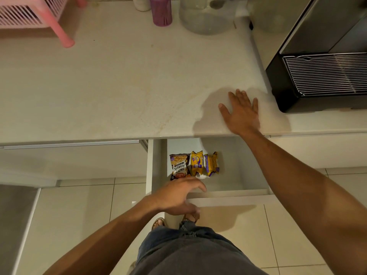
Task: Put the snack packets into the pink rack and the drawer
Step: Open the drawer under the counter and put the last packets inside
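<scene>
1. Pale stone-look desk [119, 86] is spanning the frame.
2. White pull-out drawer [228, 192] is standing open under the desk edge.
3. Pink slatted plastic rack [25, 16] is sitting at the far left corner of the desk.
4. Right hand [241, 114] is lying flat on the desk, fingers straight, grasping nothing.
5. Left hand [178, 195] is hovering at the drawer front, fingers relaxed, released.
6. Salted peanuts packet [179, 165], yellow packet [196, 162] and yellow-purple packet [211, 163] are lying side by side in the drawer.
</scene>
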The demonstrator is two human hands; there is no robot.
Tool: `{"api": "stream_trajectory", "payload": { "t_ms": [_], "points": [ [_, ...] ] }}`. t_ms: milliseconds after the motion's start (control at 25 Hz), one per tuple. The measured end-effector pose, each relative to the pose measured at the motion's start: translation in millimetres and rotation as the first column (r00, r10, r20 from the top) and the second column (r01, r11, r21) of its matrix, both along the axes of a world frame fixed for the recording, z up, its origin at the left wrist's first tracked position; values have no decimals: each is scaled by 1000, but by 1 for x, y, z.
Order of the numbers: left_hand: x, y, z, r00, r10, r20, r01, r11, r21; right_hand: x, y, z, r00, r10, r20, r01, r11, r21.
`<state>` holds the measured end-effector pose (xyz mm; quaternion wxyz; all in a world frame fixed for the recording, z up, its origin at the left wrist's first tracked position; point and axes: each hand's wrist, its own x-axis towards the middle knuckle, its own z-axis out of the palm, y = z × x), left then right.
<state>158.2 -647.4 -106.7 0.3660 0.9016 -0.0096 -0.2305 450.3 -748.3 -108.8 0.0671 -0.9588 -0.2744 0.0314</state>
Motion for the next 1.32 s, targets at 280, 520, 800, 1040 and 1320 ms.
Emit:
{"api": "stream_trajectory", "payload": {
  "t_ms": [280, 520, 800, 1040, 1320],
  "points": [
    [4, 4, -1, 923, 155, 352, -213, 968, 134, 1, 0, -1, 1000, 13, 3, -13, 1000, -24],
    [25, 17, -3, 841, 175, 512, -346, 902, 260, 2, 0, -2, 1000, 11, 9, -11, 1000, -24],
    [55, 40, -1, 831, 163, 532, -410, 826, 387, 2, -1, 0, 1000, 23, 5, -22, 999, -29],
    [65, 49, -9, 770, 117, 627, -491, 737, 465, 0, -2, 1, 1000, 25, 14, -25, 1000, -17],
    [89, 46, -9, 668, 61, 742, -599, 637, 486, -2, -2, 1, 1000, 28, 15, -27, 1000, -4]
  ]
}}
